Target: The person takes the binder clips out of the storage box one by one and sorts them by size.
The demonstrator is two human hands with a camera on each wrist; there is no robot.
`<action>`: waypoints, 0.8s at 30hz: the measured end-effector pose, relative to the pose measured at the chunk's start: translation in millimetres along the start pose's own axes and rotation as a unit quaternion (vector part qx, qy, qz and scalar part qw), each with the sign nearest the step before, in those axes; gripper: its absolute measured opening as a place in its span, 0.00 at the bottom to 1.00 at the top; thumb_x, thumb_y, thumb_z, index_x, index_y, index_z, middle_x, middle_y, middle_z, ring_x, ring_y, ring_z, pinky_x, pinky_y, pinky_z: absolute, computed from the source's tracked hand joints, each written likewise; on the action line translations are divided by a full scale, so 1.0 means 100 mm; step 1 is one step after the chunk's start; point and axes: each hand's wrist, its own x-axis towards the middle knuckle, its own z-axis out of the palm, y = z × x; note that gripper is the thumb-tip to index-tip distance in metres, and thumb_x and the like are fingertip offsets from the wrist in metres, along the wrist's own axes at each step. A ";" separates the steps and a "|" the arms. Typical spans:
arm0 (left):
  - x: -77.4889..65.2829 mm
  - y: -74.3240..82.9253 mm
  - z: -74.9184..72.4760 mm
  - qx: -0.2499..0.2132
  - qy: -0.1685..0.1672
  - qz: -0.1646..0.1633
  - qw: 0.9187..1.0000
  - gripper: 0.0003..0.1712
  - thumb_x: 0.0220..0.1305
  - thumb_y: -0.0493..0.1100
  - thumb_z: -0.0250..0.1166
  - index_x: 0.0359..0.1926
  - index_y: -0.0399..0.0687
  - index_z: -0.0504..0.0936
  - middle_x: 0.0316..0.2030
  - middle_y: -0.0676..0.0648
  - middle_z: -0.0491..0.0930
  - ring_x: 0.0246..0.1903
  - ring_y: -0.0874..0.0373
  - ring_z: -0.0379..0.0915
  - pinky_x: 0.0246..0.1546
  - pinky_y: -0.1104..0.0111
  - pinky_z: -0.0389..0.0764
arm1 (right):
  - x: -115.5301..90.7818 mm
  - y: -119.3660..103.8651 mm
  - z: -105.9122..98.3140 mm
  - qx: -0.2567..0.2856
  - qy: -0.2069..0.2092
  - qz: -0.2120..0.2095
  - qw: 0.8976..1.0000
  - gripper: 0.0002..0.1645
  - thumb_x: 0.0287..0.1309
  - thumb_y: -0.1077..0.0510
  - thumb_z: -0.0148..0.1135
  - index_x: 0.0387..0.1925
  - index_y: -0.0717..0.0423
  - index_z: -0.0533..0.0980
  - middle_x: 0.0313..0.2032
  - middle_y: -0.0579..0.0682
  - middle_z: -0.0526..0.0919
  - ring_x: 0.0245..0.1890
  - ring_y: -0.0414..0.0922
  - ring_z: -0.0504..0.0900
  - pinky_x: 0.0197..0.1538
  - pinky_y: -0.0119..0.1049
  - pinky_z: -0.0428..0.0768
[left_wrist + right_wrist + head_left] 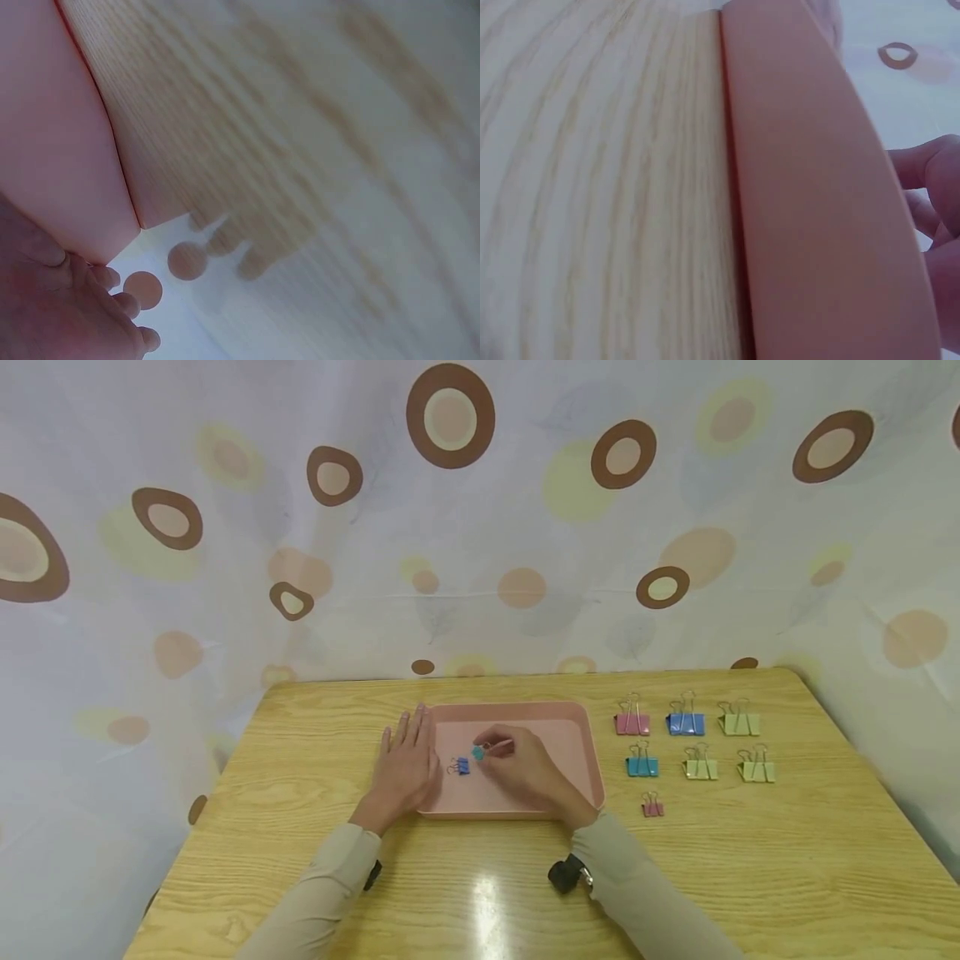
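Note:
My left hand (405, 764) lies along the left side of a shallow pink tray (555, 714), its fingers straight and pointing away. In the left wrist view that hand (67, 300) shows beside the tray's outer wall (67, 127). Over the inside of the tray, my right hand (525, 764) pinches a small teal binder clip (477, 752) between thumb and fingers. A small blue binder clip (462, 766) lies on the tray floor, between the two hands. The right wrist view has the tray wall (817, 187) hiding most of the right fingers (915, 165).
Right of the tray, binder clips stand in rows on the wooden table (750, 877): pink (633, 724), blue (686, 723), teal (642, 766) and several yellow-green ones (741, 723). A smaller pink clip (652, 808) sits nearest me. A patterned curtain (525, 527) hangs behind the table.

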 end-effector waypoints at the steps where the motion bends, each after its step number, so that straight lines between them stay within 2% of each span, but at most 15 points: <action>1: 0.00 0.00 0.00 0.002 0.000 0.000 1.000 0.36 0.80 0.46 0.39 0.81 0.35 0.46 0.81 0.38 0.45 0.79 0.37 0.41 0.75 0.41 0.45 | -0.02 0.00 -0.02 0.010 -0.004 0.003 1.000 0.13 0.61 0.66 0.68 0.48 0.56 0.84 0.48 0.48 0.87 0.48 0.47 0.86 0.56 0.47 0.82; 5: 0.00 0.01 -0.01 0.012 -0.005 -0.001 1.000 0.36 0.81 0.46 0.39 0.81 0.36 0.45 0.81 0.39 0.44 0.79 0.38 0.41 0.76 0.42 0.46 | -0.09 -0.01 -0.08 0.044 -0.013 -0.002 0.999 0.15 0.63 0.67 0.66 0.51 0.61 0.83 0.49 0.52 0.87 0.49 0.52 0.86 0.57 0.49 0.81; 9: -0.01 0.02 -0.03 0.012 -0.007 -0.003 1.000 0.36 0.81 0.47 0.38 0.81 0.36 0.44 0.81 0.39 0.43 0.79 0.39 0.40 0.76 0.42 0.45 | -0.16 -0.02 -0.14 0.054 -0.010 -0.013 0.998 0.16 0.64 0.67 0.65 0.52 0.65 0.83 0.48 0.54 0.87 0.49 0.51 0.85 0.57 0.46 0.81; 16: -0.01 0.02 -0.04 0.006 -0.006 -0.003 1.000 0.36 0.80 0.46 0.38 0.81 0.36 0.44 0.81 0.38 0.43 0.79 0.38 0.41 0.76 0.42 0.46 | -0.29 -0.02 -0.25 0.051 -0.002 -0.019 0.999 0.13 0.66 0.67 0.64 0.51 0.62 0.84 0.48 0.52 0.88 0.48 0.49 0.85 0.53 0.36 0.81; 24: 0.00 0.00 0.00 0.001 -0.003 -0.002 1.000 0.36 0.80 0.46 0.38 0.81 0.35 0.45 0.81 0.38 0.44 0.79 0.37 0.40 0.75 0.41 0.44 | -0.40 -0.01 -0.37 0.075 0.003 -0.040 0.996 0.12 0.67 0.65 0.66 0.49 0.64 0.85 0.47 0.58 0.87 0.46 0.53 0.86 0.48 0.32 0.83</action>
